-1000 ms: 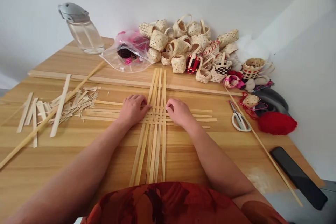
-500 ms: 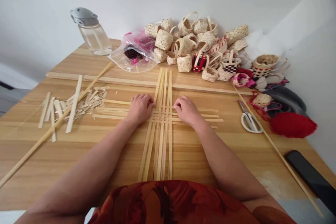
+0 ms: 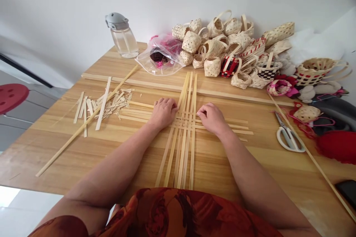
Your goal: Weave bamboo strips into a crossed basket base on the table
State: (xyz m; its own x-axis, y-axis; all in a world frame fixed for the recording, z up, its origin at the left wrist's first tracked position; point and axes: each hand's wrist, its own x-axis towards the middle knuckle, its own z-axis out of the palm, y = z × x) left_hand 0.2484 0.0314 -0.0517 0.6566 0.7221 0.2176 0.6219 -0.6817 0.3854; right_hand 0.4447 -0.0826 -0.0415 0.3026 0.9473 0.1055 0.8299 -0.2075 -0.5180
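Several pale flat strips [image 3: 186, 121] cross one another in a woven grid on the wooden table, their long ends spreading up, down and to both sides. My left hand [image 3: 164, 112] rests at the left edge of the grid, fingers curled over the end of a horizontal strip. At the right edge, my right hand [image 3: 210, 117] pinches with thumb and forefinger the same topmost crosswise strip. The fingertips of both hands are partly hidden.
Strip offcuts [image 3: 119, 102] and a long stick [image 3: 69, 141] lie left. Behind stand a bottle [image 3: 122, 37], a plastic bag [image 3: 164, 55] and piled small baskets [image 3: 213, 66]. Scissors [image 3: 289, 139], red yarn [image 3: 338, 145] and a phone [image 3: 347, 190] are right.
The view has turned left, so everything sits further right and a red stool shows at the left edge. Both hands keep nearly the same place at the grid.
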